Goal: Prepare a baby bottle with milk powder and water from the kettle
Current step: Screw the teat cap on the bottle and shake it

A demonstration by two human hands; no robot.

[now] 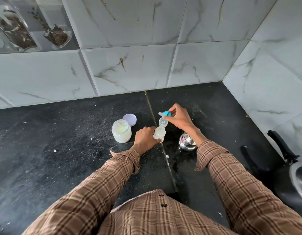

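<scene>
Standing upright on the dark stone bench (65,167), the clear baby bottle (160,133) is gripped around its lower body by the left hand (145,139), whose fingers are curled about it. A whitish liquid is seen in the bottle's lower bulge; what the upper part holds cannot be told. Just above the bottle's mouth, the teal cap ring with its pale teat (166,114) is pinched between the thumb and fingertips of the right hand (179,118), tilted with the teat pointing left, and whether it touches the rim cannot be told. Left of the bottle, near the left hand, an open translucent jar (121,131) is placed, filled with pale powder. Its lilac lid (129,119) is laid just behind it, touching or nearly so. To the right, a small shiny steel pot (187,141) is partly hidden by the right forearm, so its contents are not shown. At the right edge, a black-handled pan (292,168) is partly visible.
</scene>
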